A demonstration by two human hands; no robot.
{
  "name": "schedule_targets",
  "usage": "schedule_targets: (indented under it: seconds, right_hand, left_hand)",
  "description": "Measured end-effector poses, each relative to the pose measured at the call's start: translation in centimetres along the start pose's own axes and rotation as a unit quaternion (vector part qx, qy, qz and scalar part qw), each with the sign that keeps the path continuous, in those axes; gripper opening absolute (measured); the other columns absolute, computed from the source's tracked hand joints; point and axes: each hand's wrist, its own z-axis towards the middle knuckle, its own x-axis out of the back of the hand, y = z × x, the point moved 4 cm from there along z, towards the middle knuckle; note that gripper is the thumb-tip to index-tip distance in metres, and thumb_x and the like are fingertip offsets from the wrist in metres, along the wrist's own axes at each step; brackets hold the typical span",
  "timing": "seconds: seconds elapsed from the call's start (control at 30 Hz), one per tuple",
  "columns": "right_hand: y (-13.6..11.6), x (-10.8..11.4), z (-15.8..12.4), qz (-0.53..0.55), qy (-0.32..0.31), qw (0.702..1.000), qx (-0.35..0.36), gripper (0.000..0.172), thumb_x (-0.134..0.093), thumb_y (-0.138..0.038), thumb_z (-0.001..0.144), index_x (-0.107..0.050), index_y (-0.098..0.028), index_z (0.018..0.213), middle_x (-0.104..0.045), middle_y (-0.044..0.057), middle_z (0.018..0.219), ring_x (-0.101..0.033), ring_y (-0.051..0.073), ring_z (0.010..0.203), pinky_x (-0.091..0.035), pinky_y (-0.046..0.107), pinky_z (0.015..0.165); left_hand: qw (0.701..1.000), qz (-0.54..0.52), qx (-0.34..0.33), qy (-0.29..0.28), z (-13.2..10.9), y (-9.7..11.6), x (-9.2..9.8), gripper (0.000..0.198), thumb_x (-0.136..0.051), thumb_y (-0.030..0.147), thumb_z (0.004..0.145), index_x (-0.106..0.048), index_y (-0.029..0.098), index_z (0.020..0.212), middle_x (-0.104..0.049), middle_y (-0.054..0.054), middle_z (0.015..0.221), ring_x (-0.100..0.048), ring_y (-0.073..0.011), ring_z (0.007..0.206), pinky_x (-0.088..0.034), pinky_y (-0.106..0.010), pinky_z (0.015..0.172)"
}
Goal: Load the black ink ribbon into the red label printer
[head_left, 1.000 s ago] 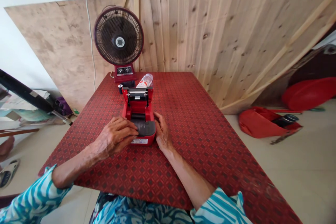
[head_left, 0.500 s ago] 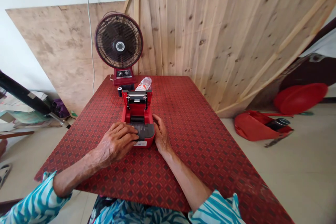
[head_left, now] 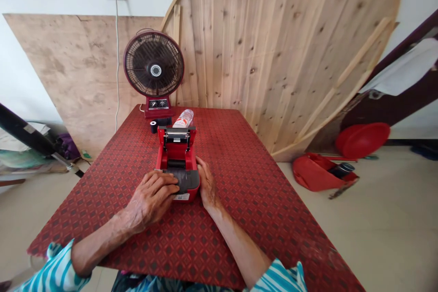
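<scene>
A small red printer (head_left: pixel 178 159) with its lid raised sits mid-table on the red patterned cloth (head_left: pixel 246 173). My left hand (head_left: pixel 152 198) rests on the printer's dark front panel, fingers bent over its near left corner. My right hand (head_left: pixel 206 186) lies flat against the printer's right side, fingers stretched forward. Both hands steady the printer between them. Inside the open bay a dark roller shows.
Behind the printer lie a clear plastic bottle (head_left: pixel 184 119), a small black roll (head_left: pixel 153 126) and a maroon table fan (head_left: pixel 153 73). A round wooden board (head_left: pixel 280 54) leans on the wall. Red basins (head_left: pixel 362 139) and a red bag (head_left: pixel 320 173) sit on the floor right.
The hands and printer have kept their places. The view has tilted upward, so more of the wall and wooden board shows.
</scene>
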Motion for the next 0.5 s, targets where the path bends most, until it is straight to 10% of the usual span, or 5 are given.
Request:
schedule_targets:
  seconds: [0.23, 0.5]
  right_hand:
    - [0.2, 0.6, 0.8, 0.01, 0.015, 1.0, -0.015, 0.05, -0.04, -0.053, 0.09, -0.05, -0.025, 0.129, -0.055, 0.008, 0.133, -0.051, 0.021, 0.123, -0.038, 0.042, 0.105]
    - [-4.7, 0.5, 7.9, -0.012, -0.018, 0.998, 0.055, 0.053, -0.037, -0.059, 0.088, -0.05, -0.028, 0.129, -0.052, 0.006, 0.137, -0.05, 0.021, 0.124, -0.038, 0.044, 0.103]
  left_hand:
    - [0.999, -0.024, -0.013, 0.041, -0.5, -0.4, -0.3, 0.027, -0.054, 0.008, 0.084, -0.055, 0.019, 0.109, -0.067, -0.009, 0.107, -0.06, -0.0201, 0.106, -0.043, -0.041, 0.097]
    - [0.997, -0.02, -0.026, 0.063, -0.5, -0.3, -0.2, 0.028, -0.051, 0.01, 0.084, -0.056, 0.019, 0.11, -0.069, -0.008, 0.105, -0.061, -0.0199, 0.106, -0.042, -0.04, 0.098]
